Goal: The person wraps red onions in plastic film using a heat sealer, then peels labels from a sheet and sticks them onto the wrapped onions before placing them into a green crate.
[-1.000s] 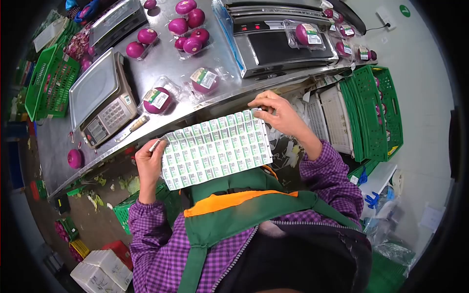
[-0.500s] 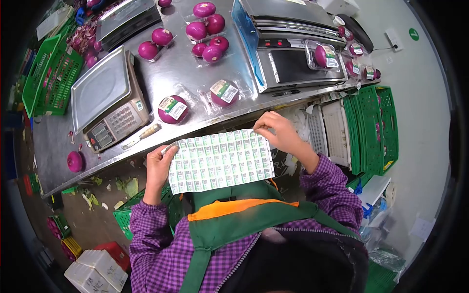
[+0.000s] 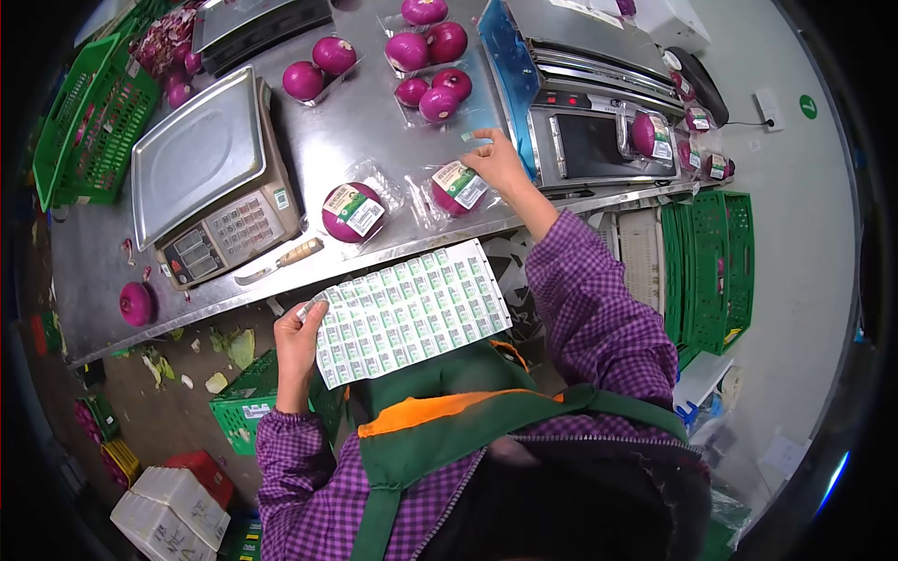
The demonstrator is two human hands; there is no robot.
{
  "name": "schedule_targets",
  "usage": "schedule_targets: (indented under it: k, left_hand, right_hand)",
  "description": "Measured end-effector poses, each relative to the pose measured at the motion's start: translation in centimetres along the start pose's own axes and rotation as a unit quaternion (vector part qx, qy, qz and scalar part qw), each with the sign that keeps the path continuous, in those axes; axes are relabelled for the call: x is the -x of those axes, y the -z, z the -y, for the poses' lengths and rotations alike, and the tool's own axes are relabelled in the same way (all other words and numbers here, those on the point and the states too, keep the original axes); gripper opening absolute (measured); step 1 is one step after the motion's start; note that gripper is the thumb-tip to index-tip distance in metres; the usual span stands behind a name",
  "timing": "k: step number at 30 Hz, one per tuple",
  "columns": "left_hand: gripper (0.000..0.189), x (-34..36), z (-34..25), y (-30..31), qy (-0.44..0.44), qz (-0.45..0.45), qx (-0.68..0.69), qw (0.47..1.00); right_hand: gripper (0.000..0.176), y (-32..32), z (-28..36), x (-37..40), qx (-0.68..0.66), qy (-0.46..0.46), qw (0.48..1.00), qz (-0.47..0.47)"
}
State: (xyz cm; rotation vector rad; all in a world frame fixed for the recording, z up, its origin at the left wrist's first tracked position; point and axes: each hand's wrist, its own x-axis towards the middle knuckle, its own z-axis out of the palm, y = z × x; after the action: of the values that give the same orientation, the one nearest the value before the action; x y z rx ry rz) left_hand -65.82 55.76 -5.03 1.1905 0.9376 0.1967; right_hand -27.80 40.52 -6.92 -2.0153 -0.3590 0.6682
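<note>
My left hand (image 3: 296,344) pinches the upper left corner of a sheet of small green-and-white stickers (image 3: 412,313), held tilted in front of the apron. Above the table's front edge, my right hand (image 3: 500,165) grips a small sticker (image 3: 477,139) between thumb and fingertips. Just under that hand lies a wrapped red onion (image 3: 456,190) with a printed label on its top. To its left sits another labelled red onion (image 3: 354,213) in clear plastic.
A weighing scale (image 3: 220,178) and a wooden-handled knife (image 3: 285,259) are on the metal table (image 3: 313,140). Farther back are several red onions (image 3: 447,42) on trays. A wrapping machine (image 3: 599,140) stands right, green crates (image 3: 722,271) below it. One loose onion (image 3: 137,303) lies left.
My right hand has left the sheet's top edge and moved up over the wrapped onion, taking a sticker with it. The left hand still holds the sheet, now more tilted.
</note>
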Motion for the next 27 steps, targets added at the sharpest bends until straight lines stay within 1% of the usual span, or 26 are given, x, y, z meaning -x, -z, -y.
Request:
schedule_targets:
  k: [1, 2, 6, 8, 9, 11, 12, 13, 15, 16, 17, 18, 19, 20, 21, 23, 27]
  left_hand:
    - [0.017, -0.1, 0.0, 0.1, -0.002, -0.004, -0.002, 1.0]
    - [0.017, -0.2, -0.1, 0.2, -0.005, -0.008, -0.003, 1.0]
    - [0.017, -0.8, -0.2, 0.6, -0.003, -0.005, -0.002, 1.0]
    - [0.017, -0.9, -0.6, 0.5, -0.003, -0.008, 0.006, 1.0]
    - [0.017, -1.0, -0.6, 0.7, -0.004, -0.008, 0.007, 1.0]
    - [0.017, -1.1, -0.4, 1.0, -0.007, -0.002, 0.007, 1.0]
    - [0.017, -1.1, -0.3, 1.2, -0.007, -0.005, 0.008, 1.0]
    - [0.017, -1.0, -0.3, 1.4, -0.009, -0.008, 0.008, 1.0]
    - [0.017, -0.6, -0.2, 1.9, -0.008, -0.022, 0.011, 1.0]
    - [0.016, -0.5, -0.2, 2.2, -0.004, -0.025, 0.013, 1.0]
    - [0.016, -0.3, -0.2, 2.6, -0.001, -0.026, 0.014, 1.0]
    - [0.016, -0.1, -0.1, 3.1, 0.002, -0.029, 0.013, 0.999]
    - [0.016, 0.0, 0.1, 3.5, 0.002, -0.033, 0.015, 0.999]
    - [0.016, 0.2, 0.2, 4.0, -0.002, -0.036, 0.017, 0.999]
    - [0.016, 0.4, 0.4, 4.3, -0.007, -0.038, 0.019, 0.999]
    - [0.016, 0.8, 0.6, 4.9, -0.005, -0.051, 0.027, 0.998]
    - [0.016, 1.5, 1.3, 5.8, -0.006, -0.067, 0.048, 0.997]
  right_hand:
    - [0.055, -0.2, 0.2, 0.0, 0.039, 0.002, 0.999, 0.004]
    - [0.058, -0.2, 0.5, 0.0, 0.119, 0.01, 0.993, 0.004]
    - [0.061, 0.1, 1.2, 0.0, 0.163, -0.011, 0.986, -0.008]
    - [0.065, 0.7, 0.2, -0.7, 0.011, -0.058, 0.998, 0.003]
    - [0.065, 1.0, -0.6, -1.1, 0.013, -0.057, 0.998, 0.003]
    - [0.064, 1.0, -0.7, -1.1, 0.015, -0.054, 0.998, -0.033]
    - [0.059, 1.2, -0.9, -0.8, -0.04, -0.074, 0.996, -0.041]
    - [0.059, 0.9, -0.2, -0.4, -0.038, -0.073, 0.996, -0.036]
    - [0.053, 0.0, 0.7, 0.4, 0.046, 0.053, 0.988, -0.138]
    - [0.038, -1.1, 2.5, 1.8, -0.006, 0.054, 0.989, -0.138]
    - [0.038, -2.4, 3.2, 2.6, -0.006, 0.054, 0.99, -0.132]
    - [0.031, -3.5, 3.8, 3.1, -0.088, 0.018, 0.993, -0.078]
    - [0.025, -4.8, 4.3, 3.7, -0.168, -0.018, 0.985, -0.024]
    - [0.019, -6.2, 4.9, 4.5, -0.211, -0.066, 0.975, 0.0]
    - [0.019, -7.5, 5.0, 4.9, -0.21, -0.067, 0.975, 0.005]
    - [0.02, -9.9, 5.4, 5.5, -0.191, -0.109, 0.975, 0.04]
    - [0.019, -12.9, 5.5, 5.0, -0.19, -0.097, 0.974, 0.076]
